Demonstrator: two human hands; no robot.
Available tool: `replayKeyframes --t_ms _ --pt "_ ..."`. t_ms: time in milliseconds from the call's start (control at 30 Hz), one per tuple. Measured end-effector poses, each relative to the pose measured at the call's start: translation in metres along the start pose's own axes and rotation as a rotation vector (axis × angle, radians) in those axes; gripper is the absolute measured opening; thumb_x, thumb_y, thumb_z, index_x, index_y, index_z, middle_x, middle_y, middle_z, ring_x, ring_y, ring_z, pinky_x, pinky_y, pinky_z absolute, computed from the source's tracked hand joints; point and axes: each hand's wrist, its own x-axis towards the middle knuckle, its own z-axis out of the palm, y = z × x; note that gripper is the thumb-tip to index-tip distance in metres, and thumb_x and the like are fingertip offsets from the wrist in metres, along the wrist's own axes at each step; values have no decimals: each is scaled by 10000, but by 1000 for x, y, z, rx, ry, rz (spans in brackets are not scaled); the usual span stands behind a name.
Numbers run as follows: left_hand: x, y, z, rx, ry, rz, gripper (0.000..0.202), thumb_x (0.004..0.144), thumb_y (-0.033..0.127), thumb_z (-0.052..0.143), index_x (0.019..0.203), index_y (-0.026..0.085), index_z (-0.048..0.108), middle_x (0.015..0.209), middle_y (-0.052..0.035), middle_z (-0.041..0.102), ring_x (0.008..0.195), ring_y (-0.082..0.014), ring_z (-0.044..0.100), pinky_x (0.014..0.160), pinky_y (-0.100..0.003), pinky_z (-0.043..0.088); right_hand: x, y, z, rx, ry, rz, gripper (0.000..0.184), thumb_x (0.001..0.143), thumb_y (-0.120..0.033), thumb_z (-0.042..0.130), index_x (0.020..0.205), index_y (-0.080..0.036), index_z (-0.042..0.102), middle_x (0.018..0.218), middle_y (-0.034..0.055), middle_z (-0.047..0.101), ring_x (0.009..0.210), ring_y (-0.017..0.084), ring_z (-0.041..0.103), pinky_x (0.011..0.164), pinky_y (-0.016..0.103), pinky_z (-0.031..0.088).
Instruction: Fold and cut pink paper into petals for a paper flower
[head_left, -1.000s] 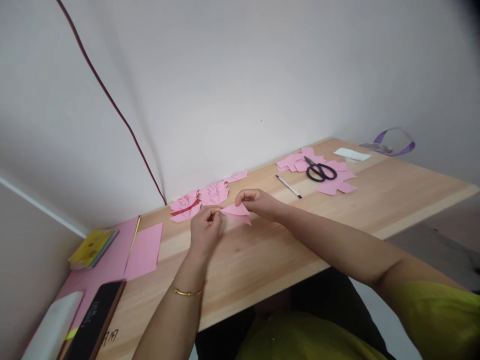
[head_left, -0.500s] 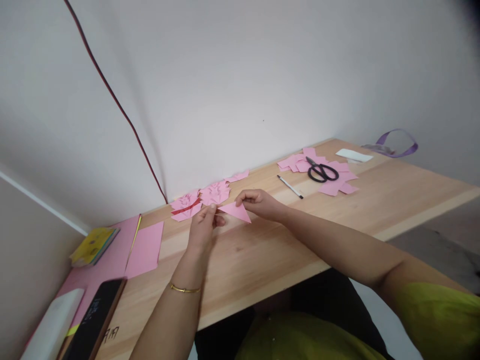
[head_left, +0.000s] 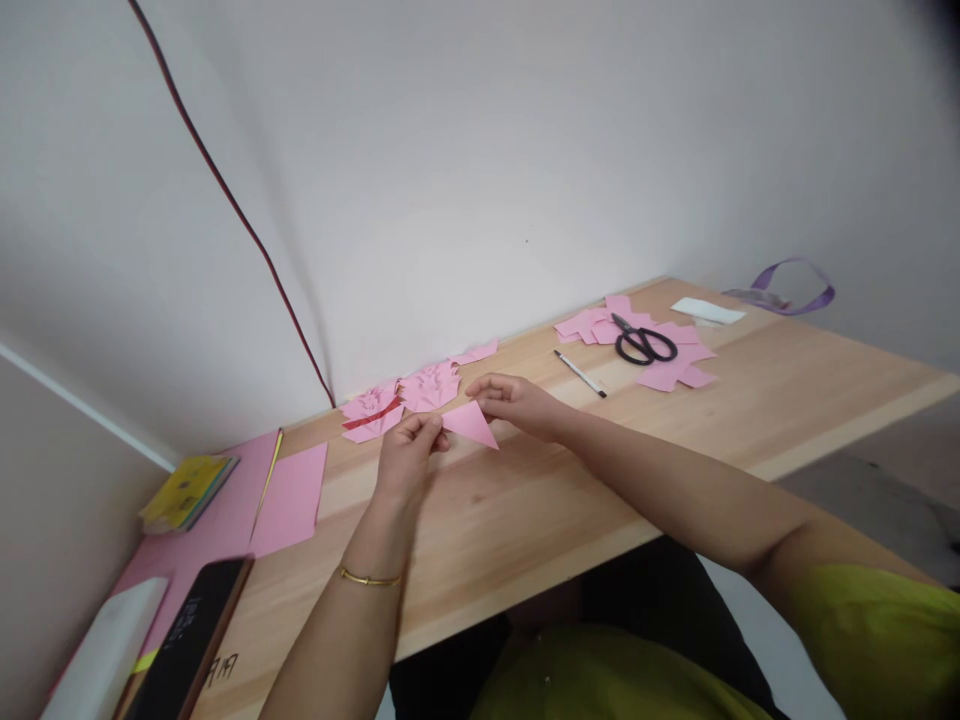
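Note:
A small folded pink paper triangle (head_left: 471, 424) is held just above the wooden table, pointing toward my left. My left hand (head_left: 409, 450) pinches its narrow left tip between thumb and fingers. At the wide right end, my right hand (head_left: 519, 405) has its fingers apart and loosely bent. The paper's upper right corner overlaps these fingers and hides some of the fingertips. Just beyond my hands lie folded pink paper pieces (head_left: 429, 386), with a red strip (head_left: 373, 414) among those further left.
Black-handled scissors (head_left: 646, 345) rest on pink paper scraps (head_left: 679, 372) at the right, near a pen (head_left: 580, 374) and a white strip (head_left: 709, 311). To the left are pink sheets (head_left: 292, 500), a yellow pencil (head_left: 268, 480), a yellow packet (head_left: 187, 492) and a black box (head_left: 191, 635).
The fingers of my right hand have loosened from their pinch and spread at the paper's right end. The triangle has turned slightly, while my left hand keeps its tip.

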Motion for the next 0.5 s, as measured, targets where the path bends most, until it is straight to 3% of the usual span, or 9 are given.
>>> replayKeyframes --t_ms 200,333,500 --pt "-1 4 -1 136 16 78 231 764 370 613 676 157 630 587 3 574 593 -109 515 632 -233 410 1 2 -3 -110 -28 3 362 855 -465 460 804 -142 613 761 30 590 689 106 526 667 254 424" --pt "-1 2 -2 238 -22 127 245 784 375 595 665 163 630 609 -6 597 618 -118 527 654 -239 406 -1 0 -1 -232 -4 -51 266 794 -408 561 761 -149 609 727 4 571 673 106 501 657 244 396" --pt "-1 0 -3 210 -44 95 279 780 401 595 638 161 615 603 -10 599 612 -118 528 643 -235 410 -3 -5 1 -343 45 -108 234 797 -356 538 712 -145 593 705 3 560 679 113 493 654 238 380"
